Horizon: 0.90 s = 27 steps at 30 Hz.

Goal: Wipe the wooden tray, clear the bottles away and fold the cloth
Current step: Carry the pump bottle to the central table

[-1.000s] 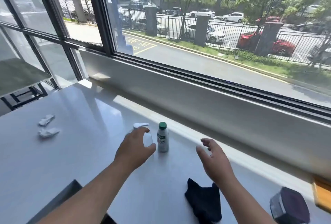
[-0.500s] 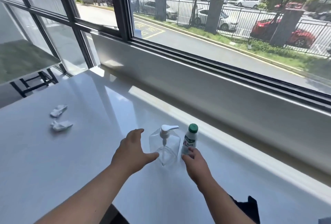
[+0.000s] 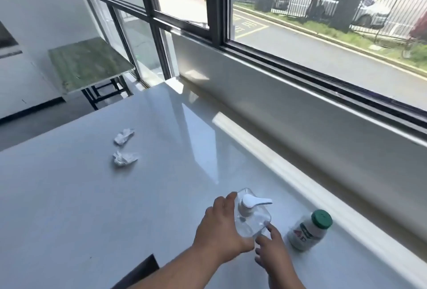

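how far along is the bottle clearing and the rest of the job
Done: nothing can be confirmed; neither the wooden tray nor the cloth shows in this view. In hand: the left hand wraps the clear pump bottle, with the right hand touching its base. Left: the green-capped bottle stands untouched on the white counter, two crumpled tissues lie further off, and folding remains.

Only blurred, unreadable print on the green-capped bottle (image 3: 306,233); yellow road markings (image 3: 248,26) outside illegible.
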Tool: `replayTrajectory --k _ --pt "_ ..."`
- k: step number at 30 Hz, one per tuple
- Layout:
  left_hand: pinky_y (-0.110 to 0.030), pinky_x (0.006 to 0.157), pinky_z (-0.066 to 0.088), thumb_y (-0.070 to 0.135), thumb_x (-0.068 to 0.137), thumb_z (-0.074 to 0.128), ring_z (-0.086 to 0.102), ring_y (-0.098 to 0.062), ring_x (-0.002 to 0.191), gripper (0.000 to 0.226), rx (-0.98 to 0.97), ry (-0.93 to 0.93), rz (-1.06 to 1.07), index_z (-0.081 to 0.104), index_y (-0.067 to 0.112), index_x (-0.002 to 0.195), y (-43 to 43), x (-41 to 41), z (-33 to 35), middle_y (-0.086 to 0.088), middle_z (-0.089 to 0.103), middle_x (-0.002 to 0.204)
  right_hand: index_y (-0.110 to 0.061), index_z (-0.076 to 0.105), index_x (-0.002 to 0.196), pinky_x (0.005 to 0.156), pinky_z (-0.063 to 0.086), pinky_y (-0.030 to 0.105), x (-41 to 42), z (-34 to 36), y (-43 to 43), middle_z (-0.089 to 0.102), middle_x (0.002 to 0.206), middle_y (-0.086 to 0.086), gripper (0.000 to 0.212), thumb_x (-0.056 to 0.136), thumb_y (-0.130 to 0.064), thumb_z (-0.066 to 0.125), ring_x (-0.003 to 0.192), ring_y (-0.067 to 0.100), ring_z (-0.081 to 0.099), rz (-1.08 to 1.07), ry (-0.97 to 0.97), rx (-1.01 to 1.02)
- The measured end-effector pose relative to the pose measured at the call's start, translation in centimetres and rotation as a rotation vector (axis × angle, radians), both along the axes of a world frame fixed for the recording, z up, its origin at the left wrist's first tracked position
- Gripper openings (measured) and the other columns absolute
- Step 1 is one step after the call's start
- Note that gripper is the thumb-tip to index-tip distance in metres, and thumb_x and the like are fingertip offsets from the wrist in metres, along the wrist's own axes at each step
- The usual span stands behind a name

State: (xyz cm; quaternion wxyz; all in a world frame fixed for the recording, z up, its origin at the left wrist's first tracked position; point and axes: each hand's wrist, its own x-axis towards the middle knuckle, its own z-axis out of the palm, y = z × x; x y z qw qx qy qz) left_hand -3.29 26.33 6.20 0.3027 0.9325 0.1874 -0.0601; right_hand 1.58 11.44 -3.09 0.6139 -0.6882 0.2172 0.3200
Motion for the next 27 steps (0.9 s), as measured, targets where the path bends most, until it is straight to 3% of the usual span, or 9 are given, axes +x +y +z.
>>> replayTrajectory --k 3,6,8,11,18,24,27 --pt "-0.033 0.099 0.046 0.076 0.057 0.068 0.044 -0.012 0.128 0.112 0.018 -0.053 0.066 0.015 0.051 0.152 5.4 -1.5 3.1 0.019 0.038 0.145 -0.034 0.053 0.138 0.058 0.040 0.030 0.4 2.7 4.9 0.059 0.087 0.011 0.051 0.094 -0.008 0.055 0.061 0.026 0.042 0.059 0.002 0.079" --pt "-0.033 0.100 0.047 0.076 0.055 0.071 0.046 -0.010 0.130 0.112 0.064 -0.154 0.144 0.018 0.054 0.151 11.4 -3.8 7.5 0.019 0.041 0.148 -0.038 0.050 0.140 0.077 0.058 0.040 -1.2 7.7 11.1 0.064 0.111 0.005 0.050 0.096 -0.016 0.056 0.087 0.035 0.066 0.134 -0.015 0.192" --pt "-0.033 0.101 0.048 0.076 0.055 0.073 0.047 -0.009 0.132 0.112 0.109 -0.232 0.201 0.021 0.053 0.152 15.3 -6.4 10.6 0.019 0.042 0.151 -0.040 0.047 0.141 0.089 0.059 0.043 -3.1 11.4 15.3 0.064 0.120 0.003 0.050 0.097 -0.017 0.056 0.103 0.039 0.070 0.210 -0.062 0.266" --pt "-0.034 0.100 0.047 0.078 0.055 0.073 0.046 -0.014 0.136 0.113 0.176 -0.325 0.285 0.020 0.051 0.152 20.8 -12.1 14.8 0.015 0.041 0.155 -0.040 0.045 0.145 0.094 0.059 0.044 -7.2 16.1 21.5 0.061 0.133 0.003 0.052 0.100 -0.017 0.056 0.107 0.038 0.070 0.327 -0.140 0.366" --pt "-0.026 0.093 0.036 0.082 0.056 0.071 0.049 -0.016 0.134 0.112 0.305 -0.462 0.523 0.014 0.052 0.148 31.9 -32.3 21.1 0.012 0.041 0.155 -0.045 0.052 0.142 0.092 0.062 0.046 -22.4 22.7 35.3 0.065 0.133 -0.005 0.050 0.098 -0.022 0.060 0.107 0.035 0.074 0.599 -0.254 0.510" --pt "-0.027 0.093 0.039 0.082 0.057 0.072 0.050 -0.015 0.134 0.113 0.362 -0.456 0.757 0.018 0.049 0.150 38.3 -51.4 21.6 0.010 0.042 0.156 -0.043 0.047 0.148 0.090 0.062 0.046 -39.2 24.1 44.9 0.066 0.126 -0.006 0.067 0.084 -0.030 0.059 0.108 0.035 0.072 0.861 -0.234 0.538" --pt "-0.028 0.090 0.044 0.081 0.056 0.073 0.054 -0.014 0.128 0.111 0.363 -0.416 0.847 0.021 0.051 0.149 40.2 -59.2 20.6 0.012 0.045 0.153 -0.040 0.045 0.150 0.092 0.061 0.047 -46.4 23.3 48.1 0.064 0.128 -0.004 0.067 0.085 -0.028 0.059 0.108 0.036 0.072 0.973 -0.179 0.527"
